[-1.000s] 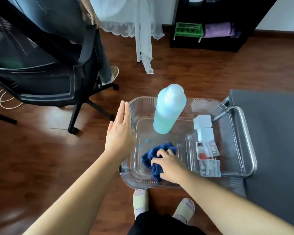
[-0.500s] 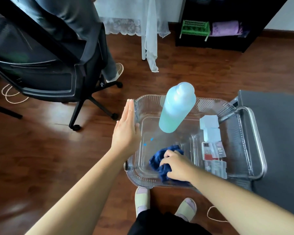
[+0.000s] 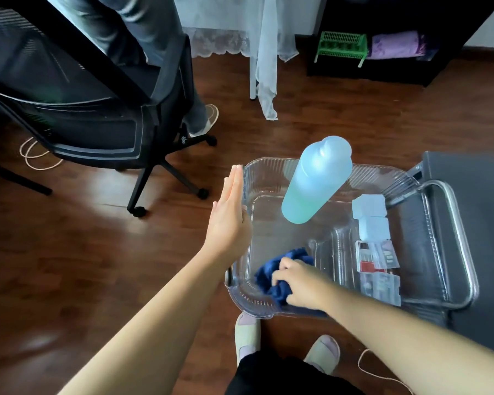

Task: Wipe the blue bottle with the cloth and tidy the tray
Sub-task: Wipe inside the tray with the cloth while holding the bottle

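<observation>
A pale blue bottle (image 3: 317,181) stands upright in the far part of a clear plastic tray (image 3: 271,172). My right hand (image 3: 300,280) is closed on a dark blue cloth (image 3: 271,269) at the tray's near left corner. My left hand (image 3: 228,218) is flat with fingers together against the tray's left wall, holding nothing. Small white boxes (image 3: 370,206) and clear packets (image 3: 378,256) lie along the tray's right side.
The tray rests on a metal-railed cart (image 3: 462,240) beside a dark surface (image 3: 479,223). A black office chair (image 3: 77,109) stands at the left on the wooden floor, with a person's leg (image 3: 160,61) behind it. My slippered feet (image 3: 247,337) are below the tray.
My right hand has dragged the cloth slightly toward the tray's near edge. My left hand stays flat against the tray's left wall. The head view has shifted left.
</observation>
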Demonstrator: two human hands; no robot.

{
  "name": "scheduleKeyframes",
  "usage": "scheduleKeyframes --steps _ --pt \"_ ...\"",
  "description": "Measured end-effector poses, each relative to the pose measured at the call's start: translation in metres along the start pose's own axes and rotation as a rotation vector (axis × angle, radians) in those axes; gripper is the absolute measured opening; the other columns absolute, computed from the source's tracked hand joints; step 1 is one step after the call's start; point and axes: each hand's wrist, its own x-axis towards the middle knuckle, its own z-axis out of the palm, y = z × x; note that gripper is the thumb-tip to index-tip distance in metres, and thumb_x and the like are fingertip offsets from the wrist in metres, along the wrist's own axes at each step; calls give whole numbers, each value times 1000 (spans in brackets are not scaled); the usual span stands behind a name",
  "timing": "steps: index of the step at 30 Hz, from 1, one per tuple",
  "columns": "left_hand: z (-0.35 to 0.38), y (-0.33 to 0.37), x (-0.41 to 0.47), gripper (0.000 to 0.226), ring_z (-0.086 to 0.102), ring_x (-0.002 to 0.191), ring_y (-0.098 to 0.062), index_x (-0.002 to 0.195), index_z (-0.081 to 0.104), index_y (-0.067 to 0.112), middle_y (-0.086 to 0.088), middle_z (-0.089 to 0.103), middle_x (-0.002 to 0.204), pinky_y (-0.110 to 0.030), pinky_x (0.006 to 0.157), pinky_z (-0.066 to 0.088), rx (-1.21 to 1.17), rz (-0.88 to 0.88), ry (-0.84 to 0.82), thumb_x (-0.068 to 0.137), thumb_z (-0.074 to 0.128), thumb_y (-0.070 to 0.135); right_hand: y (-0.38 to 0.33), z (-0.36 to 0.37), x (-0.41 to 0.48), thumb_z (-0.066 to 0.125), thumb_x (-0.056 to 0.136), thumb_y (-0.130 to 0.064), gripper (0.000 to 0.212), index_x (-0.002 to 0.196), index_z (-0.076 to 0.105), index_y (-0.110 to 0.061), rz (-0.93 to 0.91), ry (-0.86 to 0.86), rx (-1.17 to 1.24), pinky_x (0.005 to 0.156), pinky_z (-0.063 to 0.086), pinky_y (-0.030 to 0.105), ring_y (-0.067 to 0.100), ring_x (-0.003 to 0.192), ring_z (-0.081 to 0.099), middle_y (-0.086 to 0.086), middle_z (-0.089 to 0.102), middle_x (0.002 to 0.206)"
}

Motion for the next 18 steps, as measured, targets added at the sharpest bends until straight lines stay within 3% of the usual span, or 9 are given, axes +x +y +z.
scheduleKeyframes --steps 3,7,10,12,14,16,18 --pt "0 0 1 78 0 149 -6 155 5 23 10 1 162 -44 122 10 -16 -4 -1 87 28 -8 10 -16 10 55 81 -11 23 102 59 -19 171 57 1 66 40 33 26 84 55 4 47 110" --pt "2 -3 0 78 0 148 -5 155 3 25 12 1 162 -42 123 8 -37 -5 -8 89 28 -8 -26 -21 63 56 88 -19 52 138 42 -16 262 196 253 94 42 34 27 114 52 5 36 138" --pt "2 -4 1 79 1 148 -3 155 5 26 13 3 162 -41 123 9 -29 -10 1 87 27 -9 -33 -41 101 52 92 -17 62 147 24 -15 430 347 359 105 37 36 29 129 40 11 23 148" --pt "2 -4 2 81 1 148 -3 154 5 27 14 3 162 -41 123 9 -28 -11 1 86 27 -10 -27 -52 111 52 92 -16 59 146 27 -16 463 387 393 106 35 36 31 131 38 13 22 148" --pt "2 -3 2 82 0 148 -3 154 4 28 14 2 162 -41 123 9 -35 -19 -6 86 27 -11 -26 -46 101 52 91 -15 50 139 39 -16 392 344 363 103 39 38 31 124 43 10 24 146" --pt "1 -2 2 82 0 148 -5 154 4 27 14 1 162 -43 123 8 -44 -24 -10 86 28 -11 -31 -23 76 55 85 -12 40 125 52 -17 255 276 337 87 44 33 26 109 49 4 34 137" --pt "0 0 1 81 0 149 -6 154 4 25 12 2 162 -44 122 9 -43 -23 -13 85 28 -10 -35 3 43 56 79 -5 37 112 60 -21 121 157 312 72 35 25 18 94 46 -2 42 125"
